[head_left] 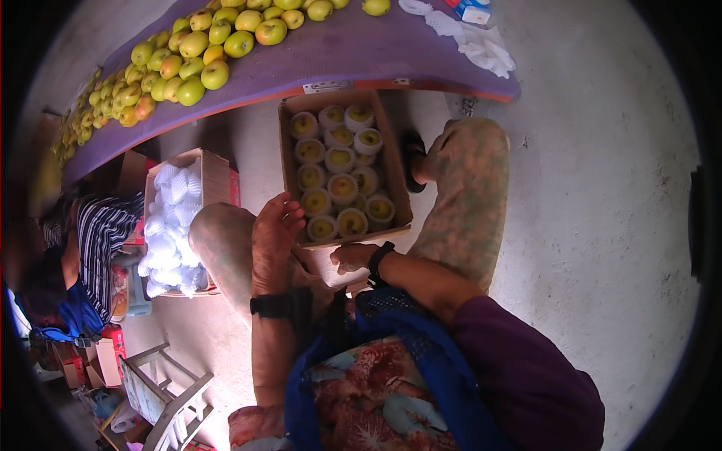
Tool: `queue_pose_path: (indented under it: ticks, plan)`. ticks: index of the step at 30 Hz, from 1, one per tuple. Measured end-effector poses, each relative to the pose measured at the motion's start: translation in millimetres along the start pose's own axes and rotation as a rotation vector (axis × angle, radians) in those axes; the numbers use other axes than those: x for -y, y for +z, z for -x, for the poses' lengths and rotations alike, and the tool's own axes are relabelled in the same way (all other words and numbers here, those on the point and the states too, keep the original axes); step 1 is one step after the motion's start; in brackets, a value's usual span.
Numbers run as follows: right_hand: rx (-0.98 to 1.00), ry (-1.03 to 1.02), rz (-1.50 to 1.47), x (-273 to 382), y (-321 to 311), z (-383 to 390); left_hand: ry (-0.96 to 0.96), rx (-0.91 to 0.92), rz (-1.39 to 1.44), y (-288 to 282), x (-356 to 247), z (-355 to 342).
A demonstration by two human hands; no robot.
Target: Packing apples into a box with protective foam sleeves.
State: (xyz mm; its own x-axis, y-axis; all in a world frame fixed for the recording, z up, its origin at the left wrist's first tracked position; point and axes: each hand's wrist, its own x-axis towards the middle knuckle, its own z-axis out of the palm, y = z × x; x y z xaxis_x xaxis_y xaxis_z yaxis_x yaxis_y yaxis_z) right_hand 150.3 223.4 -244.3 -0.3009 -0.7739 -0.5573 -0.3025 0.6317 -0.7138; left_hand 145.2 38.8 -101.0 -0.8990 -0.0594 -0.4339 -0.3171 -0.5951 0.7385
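A cardboard box [289,184] stands between my knees, holding several yellow-green apples [343,188], each in a white foam net sleeve. My left hand [277,229] is raised at the box's near left corner, its fingers loosely bent and a little apart, with nothing seen in them. Close to the box's near edge is my right hand [353,258], fingers curled inward and pointing left. Whatever it may hold is hidden. Both wrists wear dark bands.
A purple-covered table [338,56] with heaped loose apples [194,45] spans the far side. White foam sleeves [177,218] fill a carton at left, beside a person in striped clothing [105,233]. A stool [169,398] stands at lower left. White sleeves [485,49] lie on the table's right end.
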Motion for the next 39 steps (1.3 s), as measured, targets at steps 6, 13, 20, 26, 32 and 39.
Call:
queue_pose_path:
  ticks: [6,13,20,26,32,39]
  plan:
    - [-0.004,0.071,-0.182,-10.6,6.0,-3.5,-0.001,-0.005,-0.013,1.7,-0.2,-1.4]
    - [-0.047,-0.012,0.016,6.1,-4.7,6.7,0.002,0.005,-0.002,-1.4,0.5,-1.7]
    - [-0.042,0.018,0.002,5.8,-4.5,10.7,0.005,0.012,-0.005,1.8,0.1,0.0]
    - [0.012,0.023,0.018,7.1,-7.4,8.4,0.000,-0.004,-0.003,3.2,-1.4,2.3]
    - [0.104,0.026,-0.028,-4.7,-1.1,-0.7,-0.009,-0.012,-0.014,4.6,-1.3,-1.6]
    - [0.035,0.014,-0.150,2.3,-3.5,2.8,0.017,0.020,-0.025,-2.0,1.3,-1.9]
